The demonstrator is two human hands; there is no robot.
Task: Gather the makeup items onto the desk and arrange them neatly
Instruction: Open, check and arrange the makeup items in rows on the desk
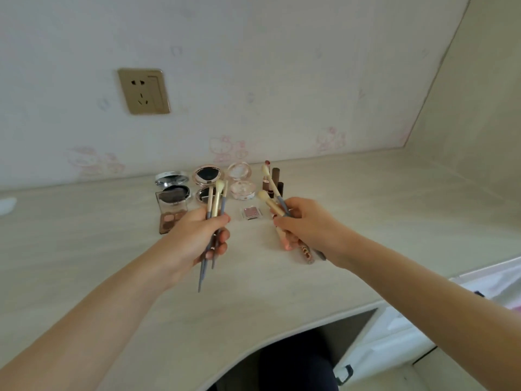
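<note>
Left hand point(197, 238) grips a brush bundle point(215, 210), bristles up; right hand point(306, 224) grips two brushes point(272, 190), both held above the desk point(112, 249). Just beyond: eyeshadow palette point(170, 211) left, small pink pan point(251, 212) between the hands. Far row by the wall: open compacts point(207, 182), lipsticks point(275, 179).

My left hand point(194, 238) hides middle of grey-handled brushes point(215, 204); count unclear. My right hand point(304, 224) covers pink tubes point(286, 241) on pale wooden counter point(84, 249). Dark lipsticks point(277, 179) blurred. White object point(7, 206) cut off at left edge.
</note>
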